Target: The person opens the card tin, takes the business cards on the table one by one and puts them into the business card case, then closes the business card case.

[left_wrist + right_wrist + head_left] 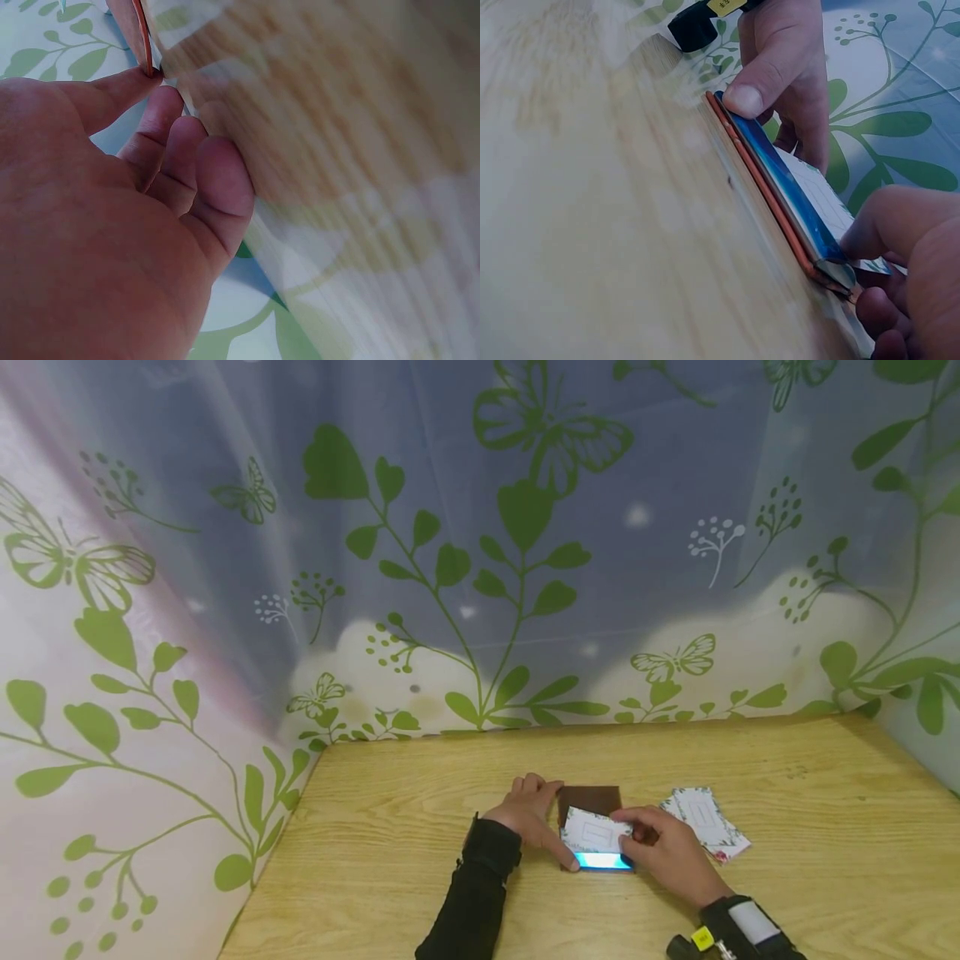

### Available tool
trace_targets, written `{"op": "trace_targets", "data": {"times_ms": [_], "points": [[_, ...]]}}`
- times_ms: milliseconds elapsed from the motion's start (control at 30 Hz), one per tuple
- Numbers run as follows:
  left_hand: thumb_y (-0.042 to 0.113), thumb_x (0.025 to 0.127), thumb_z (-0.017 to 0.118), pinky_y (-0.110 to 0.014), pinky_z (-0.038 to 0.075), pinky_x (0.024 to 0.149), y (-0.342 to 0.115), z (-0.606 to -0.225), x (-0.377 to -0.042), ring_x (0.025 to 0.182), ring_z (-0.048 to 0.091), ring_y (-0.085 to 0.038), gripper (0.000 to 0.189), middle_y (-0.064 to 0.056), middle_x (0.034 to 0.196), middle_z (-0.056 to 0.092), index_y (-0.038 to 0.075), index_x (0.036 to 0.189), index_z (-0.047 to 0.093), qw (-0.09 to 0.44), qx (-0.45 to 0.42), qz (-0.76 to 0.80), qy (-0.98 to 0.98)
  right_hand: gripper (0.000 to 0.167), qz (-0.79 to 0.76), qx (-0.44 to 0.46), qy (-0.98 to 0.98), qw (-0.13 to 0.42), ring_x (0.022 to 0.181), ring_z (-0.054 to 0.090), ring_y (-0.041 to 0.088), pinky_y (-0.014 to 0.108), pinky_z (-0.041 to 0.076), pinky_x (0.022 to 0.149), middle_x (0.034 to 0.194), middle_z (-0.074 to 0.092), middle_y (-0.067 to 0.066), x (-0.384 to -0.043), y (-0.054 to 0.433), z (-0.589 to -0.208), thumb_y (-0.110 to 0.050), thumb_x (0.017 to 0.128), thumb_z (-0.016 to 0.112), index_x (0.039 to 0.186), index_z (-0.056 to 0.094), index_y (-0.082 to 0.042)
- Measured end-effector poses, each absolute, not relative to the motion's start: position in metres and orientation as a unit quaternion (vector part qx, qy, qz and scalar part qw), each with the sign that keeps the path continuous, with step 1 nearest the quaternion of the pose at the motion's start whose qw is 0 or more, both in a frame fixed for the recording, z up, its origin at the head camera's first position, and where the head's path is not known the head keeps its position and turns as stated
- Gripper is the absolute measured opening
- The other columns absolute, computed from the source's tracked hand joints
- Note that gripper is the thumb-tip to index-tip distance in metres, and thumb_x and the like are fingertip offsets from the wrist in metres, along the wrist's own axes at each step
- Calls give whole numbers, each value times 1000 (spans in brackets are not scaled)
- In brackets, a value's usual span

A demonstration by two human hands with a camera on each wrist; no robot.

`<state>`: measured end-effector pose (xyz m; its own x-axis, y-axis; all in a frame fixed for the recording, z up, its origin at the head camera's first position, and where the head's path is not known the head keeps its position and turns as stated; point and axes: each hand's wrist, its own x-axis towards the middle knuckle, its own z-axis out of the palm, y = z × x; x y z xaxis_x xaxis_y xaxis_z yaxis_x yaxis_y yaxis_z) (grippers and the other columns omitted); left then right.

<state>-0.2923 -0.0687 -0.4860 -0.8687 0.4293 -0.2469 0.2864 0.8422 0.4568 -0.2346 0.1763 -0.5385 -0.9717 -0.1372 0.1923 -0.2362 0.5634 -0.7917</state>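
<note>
A brown flat case with a glossy blue strip along its near side lies on the table. Over its middle is a white card with a leafy border. My right hand pinches this card at its right edge. On the case's left side, my left hand spans the edge and holds it, its thumb on the near left corner of the strip. In the right wrist view the case's orange-brown edge shows in layers under the blue strip. How far the card goes under the strip is hidden.
More white leafy-bordered cards overlap just right of my right hand; one shows a red flower at its corner. The wooden table meets a leaf-and-butterfly curtain at the back and sides.
</note>
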Motion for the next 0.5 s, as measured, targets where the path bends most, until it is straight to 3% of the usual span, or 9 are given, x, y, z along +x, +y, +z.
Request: {"op": "trace_targets", "data": {"times_ms": [267,500], "points": [[56,55,98,-36,46,98,-68,-485,-292,122,36,-19,128,-3,140,41,23,162,36,173,191,202,945,28,465,112,-876,59,79,53,10,26,45,68,91,60,-4,-234,177,-538,-8,94,75,121,75,-15],[56,54,99,-35,48,94,-68,-485,-291,121,37,-19,129,-3,140,43,22,162,36,166,190,195,948,30,489,116,-862,67,81,54,11,27,46,70,103,65,0,-232,178,-537,-10,102,66,131,72,-16]]}}
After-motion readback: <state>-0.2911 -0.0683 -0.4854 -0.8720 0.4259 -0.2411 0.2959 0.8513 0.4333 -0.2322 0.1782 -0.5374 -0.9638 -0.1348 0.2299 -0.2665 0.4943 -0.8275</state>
